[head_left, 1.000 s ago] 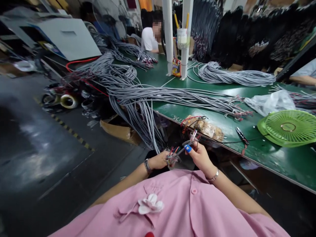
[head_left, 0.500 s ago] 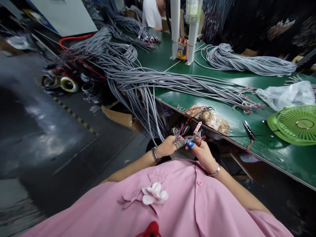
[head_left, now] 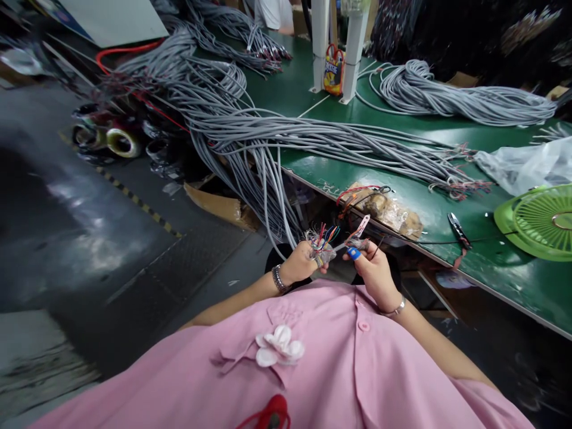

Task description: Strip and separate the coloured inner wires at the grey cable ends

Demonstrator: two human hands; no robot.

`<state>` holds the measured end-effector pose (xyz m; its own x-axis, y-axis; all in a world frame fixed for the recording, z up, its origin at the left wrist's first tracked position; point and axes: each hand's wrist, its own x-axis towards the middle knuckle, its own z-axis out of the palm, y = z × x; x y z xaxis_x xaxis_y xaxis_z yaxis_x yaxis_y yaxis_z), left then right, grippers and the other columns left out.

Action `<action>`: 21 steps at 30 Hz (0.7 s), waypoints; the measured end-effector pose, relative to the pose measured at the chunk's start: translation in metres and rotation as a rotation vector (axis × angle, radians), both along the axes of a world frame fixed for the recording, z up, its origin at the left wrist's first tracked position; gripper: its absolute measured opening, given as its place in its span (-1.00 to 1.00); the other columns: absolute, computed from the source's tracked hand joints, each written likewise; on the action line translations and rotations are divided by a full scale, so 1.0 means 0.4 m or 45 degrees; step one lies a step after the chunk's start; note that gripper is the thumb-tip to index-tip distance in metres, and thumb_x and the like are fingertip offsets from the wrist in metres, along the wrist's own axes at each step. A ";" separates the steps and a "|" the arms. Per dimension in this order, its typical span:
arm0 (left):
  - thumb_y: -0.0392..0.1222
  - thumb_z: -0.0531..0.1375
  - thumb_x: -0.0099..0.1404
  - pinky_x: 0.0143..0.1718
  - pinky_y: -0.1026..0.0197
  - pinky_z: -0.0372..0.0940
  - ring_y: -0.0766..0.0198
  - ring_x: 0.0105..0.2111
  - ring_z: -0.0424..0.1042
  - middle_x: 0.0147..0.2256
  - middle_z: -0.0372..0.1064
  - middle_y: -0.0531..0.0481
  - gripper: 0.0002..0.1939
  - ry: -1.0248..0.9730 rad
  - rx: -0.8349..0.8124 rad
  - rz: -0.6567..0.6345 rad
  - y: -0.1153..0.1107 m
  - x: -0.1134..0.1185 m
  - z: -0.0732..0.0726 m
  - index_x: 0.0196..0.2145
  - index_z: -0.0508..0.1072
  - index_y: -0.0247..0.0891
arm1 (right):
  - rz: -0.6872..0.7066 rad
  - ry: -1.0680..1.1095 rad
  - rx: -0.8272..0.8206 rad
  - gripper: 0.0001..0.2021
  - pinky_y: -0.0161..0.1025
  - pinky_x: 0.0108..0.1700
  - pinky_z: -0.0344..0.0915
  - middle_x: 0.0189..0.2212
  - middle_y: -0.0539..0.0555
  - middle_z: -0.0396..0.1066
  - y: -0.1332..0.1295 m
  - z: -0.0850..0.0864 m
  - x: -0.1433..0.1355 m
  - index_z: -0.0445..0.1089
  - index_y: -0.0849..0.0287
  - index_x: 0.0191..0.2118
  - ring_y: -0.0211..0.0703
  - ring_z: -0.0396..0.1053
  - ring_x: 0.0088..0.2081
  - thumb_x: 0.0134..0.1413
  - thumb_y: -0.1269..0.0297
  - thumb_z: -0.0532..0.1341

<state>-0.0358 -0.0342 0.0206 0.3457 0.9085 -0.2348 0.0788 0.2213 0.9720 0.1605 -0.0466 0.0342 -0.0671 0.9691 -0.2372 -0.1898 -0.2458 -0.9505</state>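
My left hand (head_left: 300, 263) is closed around a bundle of grey cable ends (head_left: 327, 252), in front of my body just off the bench edge. Thin coloured wires (head_left: 326, 235) fan out above its fingers. My right hand (head_left: 374, 274), with blue wrapping on the thumb (head_left: 354, 254), is closed on a frayed grey cable end (head_left: 358, 243). A short grey length runs between the two hands. Just above my right hand a narrow pink-and-white strip (head_left: 363, 224) sticks up; what it belongs to is hidden.
Long grey cables (head_left: 330, 136) lie across the green bench (head_left: 482, 241) and hang over its edge. Cutting pliers (head_left: 458, 230), a green fan (head_left: 543, 223), a plastic bag (head_left: 527, 164) and a taped lump (head_left: 393, 214) are on it. A cardboard box (head_left: 218, 205) stands below.
My hands have moved slightly apart, showing more of the grey length between them. The coloured wires at my left hand are more spread. The whole view has tilted a little downward.
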 end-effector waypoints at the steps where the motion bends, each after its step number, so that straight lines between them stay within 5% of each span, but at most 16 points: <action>1: 0.02 0.31 0.17 -0.58 0.38 0.25 0.43 -0.63 0.35 -0.57 0.35 0.06 -0.65 0.018 0.018 -0.006 0.000 0.000 0.000 -0.47 0.37 -0.34 | 0.007 0.040 -0.033 -0.65 -0.38 -0.64 -0.09 -0.43 0.04 0.49 0.000 -0.001 -0.001 0.39 0.18 -0.20 -0.44 0.00 -0.66 -0.04 0.09 0.38; 4: 0.01 0.31 0.19 -0.67 0.41 0.10 0.52 -0.71 0.19 -0.60 0.28 0.14 -0.68 0.031 0.092 0.013 0.001 0.001 0.001 -0.37 0.41 -0.35 | 0.001 0.183 -0.111 -0.71 -0.42 -0.66 -0.21 -0.51 -0.04 0.41 0.000 -0.001 -0.003 0.37 0.17 -0.27 -0.48 -0.11 -0.67 -0.04 0.13 0.39; 10: -0.04 0.32 0.20 -0.62 0.41 0.10 0.52 -0.69 0.11 -0.67 0.15 0.20 -0.71 -0.003 0.229 0.037 0.003 0.014 0.012 -0.33 0.44 -0.36 | -0.145 0.595 -0.128 -0.79 -0.49 -0.66 -0.20 -0.64 -0.21 -0.06 -0.007 0.015 0.001 0.30 0.11 -0.35 -0.44 -0.20 -0.65 -0.01 0.29 0.38; 15: -0.12 0.25 0.24 -0.65 0.41 0.08 0.50 -0.70 0.16 -0.64 0.21 0.19 -0.80 0.096 0.188 0.034 0.004 0.019 -0.007 -0.31 0.42 -0.33 | -0.066 0.748 -0.185 -0.83 -0.51 -0.67 -0.19 -0.53 -0.15 0.12 -0.014 0.018 0.009 0.29 0.09 -0.33 -0.46 -0.22 -0.65 0.09 0.23 0.32; 21: -0.16 0.19 0.27 -0.61 0.42 0.17 0.48 -0.64 0.31 -0.49 0.38 0.07 -0.84 0.131 0.169 0.030 0.008 0.022 -0.018 -0.33 0.40 -0.34 | -0.008 0.539 -0.055 -0.85 -0.48 -0.68 -0.25 -0.45 -0.10 0.24 -0.015 0.018 0.006 0.29 0.12 -0.30 -0.51 -0.23 -0.66 0.14 0.22 0.27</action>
<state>-0.0271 -0.0312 0.0134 0.3041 0.9415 -0.1455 0.1758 0.0946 0.9799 0.1629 -0.0525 0.0414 -0.1613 0.9595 -0.2309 -0.5626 -0.2816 -0.7773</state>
